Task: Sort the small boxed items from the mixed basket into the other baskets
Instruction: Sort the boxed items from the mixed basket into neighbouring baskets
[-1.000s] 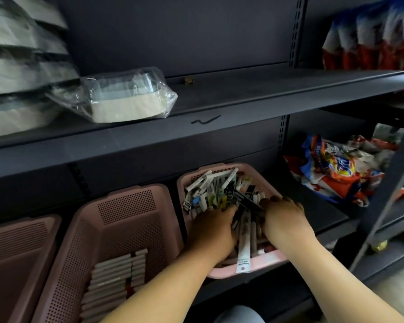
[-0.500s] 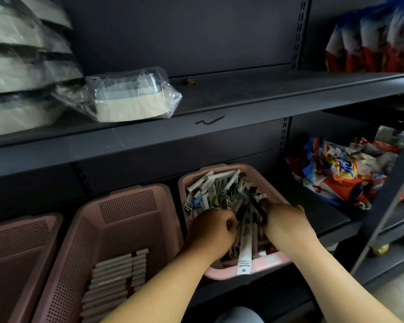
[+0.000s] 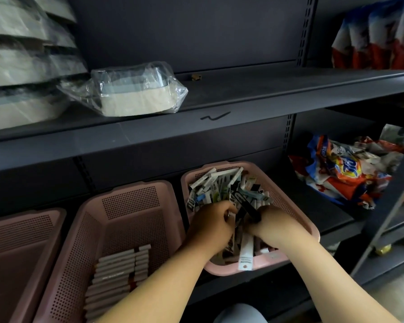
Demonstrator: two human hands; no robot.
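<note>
Right hand (image 3: 274,226): lower centre, pinching a slim black box (image 3: 247,207). Left hand (image 3: 210,226): just beside it, fingers curled into the pile; grip cannot be told. Middle basket (image 3: 128,201): pink, lower left, holds rows of white boxes (image 3: 119,264). Mixed basket (image 3: 307,220): pink, centre, under both hands, heaped with small boxed items (image 3: 217,185).

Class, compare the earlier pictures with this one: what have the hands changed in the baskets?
The right hand has gripped a black box in the mixed basket and turned it atop the pile. The left hand stays curled in the pile. The sorted white boxes are unmoved.
</note>
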